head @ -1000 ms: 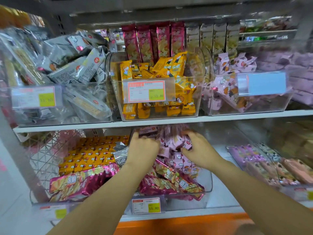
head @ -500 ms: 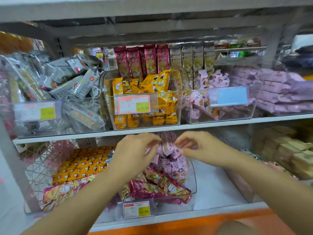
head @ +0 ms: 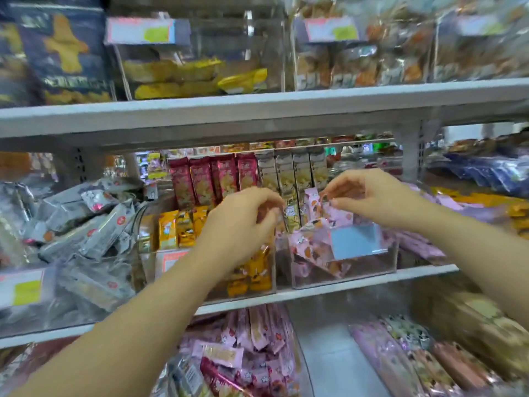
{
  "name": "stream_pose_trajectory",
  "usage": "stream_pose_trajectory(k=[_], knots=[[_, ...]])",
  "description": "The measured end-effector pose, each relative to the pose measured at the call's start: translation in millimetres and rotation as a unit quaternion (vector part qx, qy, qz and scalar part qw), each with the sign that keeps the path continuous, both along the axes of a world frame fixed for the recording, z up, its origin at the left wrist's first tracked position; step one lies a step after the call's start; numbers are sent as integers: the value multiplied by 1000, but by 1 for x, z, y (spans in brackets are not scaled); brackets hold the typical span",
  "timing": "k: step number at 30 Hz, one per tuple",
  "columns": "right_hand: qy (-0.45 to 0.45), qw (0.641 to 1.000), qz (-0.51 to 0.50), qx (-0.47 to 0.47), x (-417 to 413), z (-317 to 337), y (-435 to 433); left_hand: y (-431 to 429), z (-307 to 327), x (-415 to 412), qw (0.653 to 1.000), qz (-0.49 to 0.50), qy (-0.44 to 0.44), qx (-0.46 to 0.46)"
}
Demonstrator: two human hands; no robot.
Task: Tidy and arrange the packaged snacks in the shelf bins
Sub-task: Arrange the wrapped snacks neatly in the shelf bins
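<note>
My right hand (head: 375,197) pinches a small pink snack packet (head: 339,214) above a clear bin (head: 357,272) on the middle shelf. That bin holds more pink packets (head: 313,249) and carries a blue label (head: 355,242). My left hand (head: 240,224) is raised just left of it, in front of the bin of yellow packets (head: 177,230). Its fingers are curled round something small and pinkish, which is blurred. On the shelf below, a bin holds upright pink packets (head: 257,336).
Silver packets (head: 86,224) fill the bin at the left. Maroon boxes (head: 211,179) and beige boxes (head: 294,173) stand behind the middle bins. A shelf board (head: 257,116) hangs just above the hands. Long pink and brown packs (head: 415,359) lie at lower right.
Both hands rose from the lower bin of pink packets to the middle shelf, carrying packets. The camera tilted up, so the top shelf now shows.
</note>
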State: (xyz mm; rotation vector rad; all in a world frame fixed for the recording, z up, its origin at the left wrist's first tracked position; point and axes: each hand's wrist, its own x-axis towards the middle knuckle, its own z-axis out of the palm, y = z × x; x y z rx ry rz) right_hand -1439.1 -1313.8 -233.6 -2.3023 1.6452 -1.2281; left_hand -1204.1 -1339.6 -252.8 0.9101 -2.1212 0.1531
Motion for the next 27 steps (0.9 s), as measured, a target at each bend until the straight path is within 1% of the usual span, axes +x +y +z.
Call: stream_pose_trajectory(k=[3, 6, 8, 10, 13, 16, 18, 21, 24, 27], knots=[[51, 997, -54, 31, -23, 11, -31, -25, 17, -17, 999, 5, -31, 21], [98, 991, -66, 69, -34, 21, -53, -49, 34, -31, 998, -9, -38, 40], [124, 989, -64, 45, -41, 32, -63, -64, 45, -42, 996, -18, -66, 54], [128, 989, -67, 16, -51, 42, -68, -79, 55, -57, 992, -29, -98, 76], [141, 986, -85, 19, -69, 47, -74, -98, 67, -85, 982, -46, -137, 121], [144, 985, -93, 35, -83, 38, -79, -112, 69, -115, 964, -54, -201, 163], [136, 986, -83, 37, -91, 32, -82, -120, 67, -131, 957, -59, -225, 175], [87, 994, -49, 33, -97, 26, -82, -131, 64, -146, 946, -45, -242, 213], [62, 997, -39, 24, -98, 21, -81, -138, 60, -157, 920, 2, -250, 301], [43, 999, -22, 18, -97, 19, -80, -141, 56, -166, 895, 43, -225, 384]])
